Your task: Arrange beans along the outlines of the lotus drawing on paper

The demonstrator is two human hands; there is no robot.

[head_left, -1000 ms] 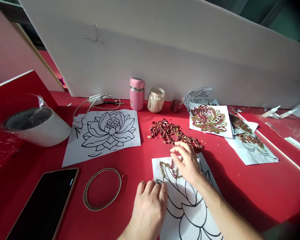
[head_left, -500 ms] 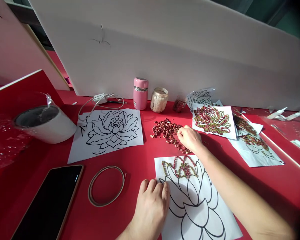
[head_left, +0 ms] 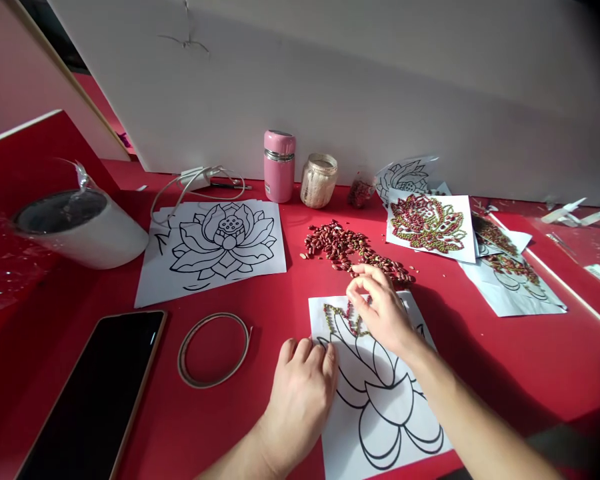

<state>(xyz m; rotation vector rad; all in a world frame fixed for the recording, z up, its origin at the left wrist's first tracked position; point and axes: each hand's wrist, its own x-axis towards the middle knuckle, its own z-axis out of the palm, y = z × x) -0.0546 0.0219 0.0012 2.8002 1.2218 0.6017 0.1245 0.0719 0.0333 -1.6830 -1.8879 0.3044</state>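
A white sheet with a lotus line drawing (head_left: 390,407) lies on the red table. Small green and red beans (head_left: 335,318) line some petal outlines near its top edge. My left hand (head_left: 305,387) rests at the sheet's left edge, fingers curled together; whatever may be under them is hidden. Over the top of the sheet hovers my right hand (head_left: 383,310), thumb and fingers drawn into a pinch. Anything between those fingertips is too small to make out. Just beyond it is a loose heap of red-brown beans (head_left: 337,243).
Left are another lotus drawing (head_left: 250,257), a tape ring (head_left: 181,360), a phone (head_left: 95,387) and a white roll (head_left: 115,230). Behind stand a pink flask (head_left: 279,170) and a glass jar (head_left: 319,183). A bean-covered lotus picture (head_left: 427,223) lies at right.
My right hand has come back from the bean heap to above the top of the sheet. My left hand stays at the sheet's edge. The view has tilted slightly down.
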